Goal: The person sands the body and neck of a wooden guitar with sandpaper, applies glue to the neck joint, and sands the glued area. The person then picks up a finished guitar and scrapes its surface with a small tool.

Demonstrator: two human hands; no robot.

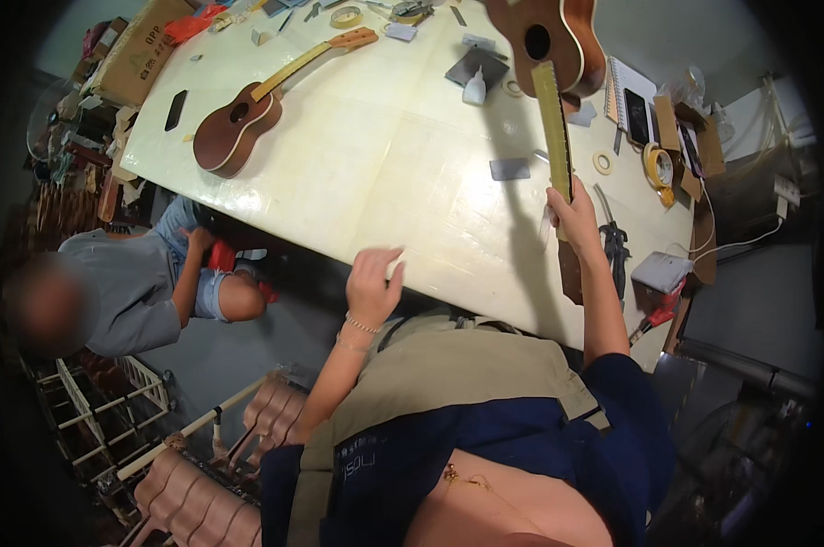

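Observation:
My right hand (573, 219) is wrapped round the neck of a brown ukulele (571, 50). Its body points away from me at the far side, and its headstock (570, 273) hangs toward me below my hand. Yellowish tape (551, 118) covers the fretboard. My left hand (374, 284) hovers at the table's near edge, fingers loosely bent, with a gap between thumb and forefinger and nothing visible held. A second brown ukulele (239, 128) lies on the table to the left, its neck also taped.
The white-covered table (357, 173) holds a glue bottle (474, 88), a grey plate (509, 170), tape rolls (656, 164) and a black phone (176, 110). A cardboard box (143, 55) stands far left. A person in grey (129, 287) sits left; a slatted chair (193, 488) is beside me.

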